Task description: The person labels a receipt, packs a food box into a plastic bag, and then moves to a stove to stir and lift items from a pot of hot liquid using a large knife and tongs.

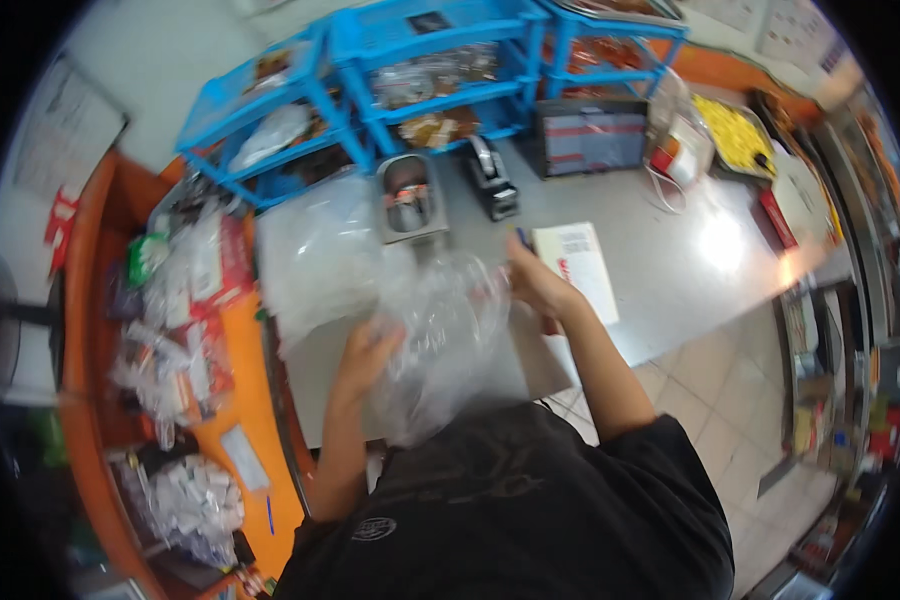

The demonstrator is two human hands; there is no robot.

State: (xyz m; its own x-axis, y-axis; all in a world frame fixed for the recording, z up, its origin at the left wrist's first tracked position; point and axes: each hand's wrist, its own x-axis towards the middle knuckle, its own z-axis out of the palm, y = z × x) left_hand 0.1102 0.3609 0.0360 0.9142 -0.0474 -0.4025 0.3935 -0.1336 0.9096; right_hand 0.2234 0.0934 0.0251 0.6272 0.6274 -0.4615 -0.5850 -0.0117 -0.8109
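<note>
A clear plastic bag [442, 337] hangs blurred in front of my black shirt, above the near edge of the metal table [667, 262]. My left hand [373, 349] is closed on the bag's left side. At the bag's upper right is my right hand [536, 281], its fingers beside the film; blur hides whether they grip it. Behind my left hand lies a pile of clear plastic bags [319, 251]. A white booklet or pad [579, 266] with writing lies just right of my right hand.
A metal container [411, 199] and a black tape dispenser [491, 176] stand behind the bag. Blue plastic racks [435, 37] line the back. Further right are a dark-framed tablet or screen [594, 139] and a tray of yellow food [733, 135]. An orange counter [244, 420] with packages flanks the left.
</note>
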